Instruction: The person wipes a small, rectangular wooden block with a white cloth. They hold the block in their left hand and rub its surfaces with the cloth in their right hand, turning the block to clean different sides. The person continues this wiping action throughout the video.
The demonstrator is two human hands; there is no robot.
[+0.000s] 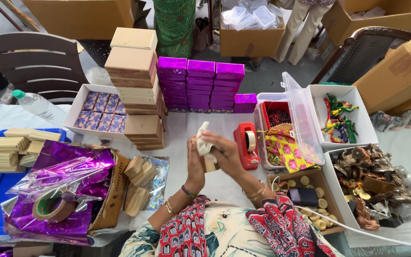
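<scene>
Both my hands meet over the middle of the white table (181, 135). My left hand (195, 164) grips a small pale wooden block (210, 163) from the left. My right hand (224, 152) presses a crumpled white cloth (202, 139) against the top of that block. A red tape dispenser (247, 145) stands just right of my right hand. Loose wooden blocks (137, 183) lie on clear shiny film to the left of my left arm.
Stacked wooden boxes (136, 85) and purple foil-wrapped boxes (200, 85) stand behind. Purple foil sheets (55, 185) with a brown tape roll (53, 207) lie at left. Open boxes of trinkets (372, 181), wooden discs (317, 200) and a clear bin (286, 128) fill the right.
</scene>
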